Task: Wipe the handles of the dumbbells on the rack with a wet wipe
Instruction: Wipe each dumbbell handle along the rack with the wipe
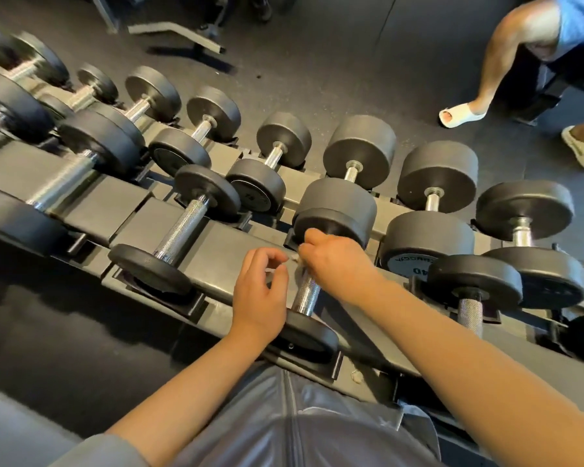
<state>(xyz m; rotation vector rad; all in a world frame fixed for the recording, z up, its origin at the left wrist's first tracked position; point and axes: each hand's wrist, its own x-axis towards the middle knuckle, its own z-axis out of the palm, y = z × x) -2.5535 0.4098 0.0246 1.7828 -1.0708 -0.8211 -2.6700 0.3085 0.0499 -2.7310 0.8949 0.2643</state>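
On front rail of rack (216, 264), dead centre: dumbbell handle (307, 293), chrome, knurled. Right hand (334, 261) closed round handle's far end, white wet wipe (295, 259) bunched under fingers, mostly hidden. Left hand (262, 291) just left of handle, fingers loosely curled, gripping nothing seen. Neighbour dumbbell (179, 230) left of handle, another (469, 311) right. Advice: keep wipe wrapped full round, twist while sliding toward near plate (309, 333), press into knurling. Bystander's legs (486, 79) far beyond rack.
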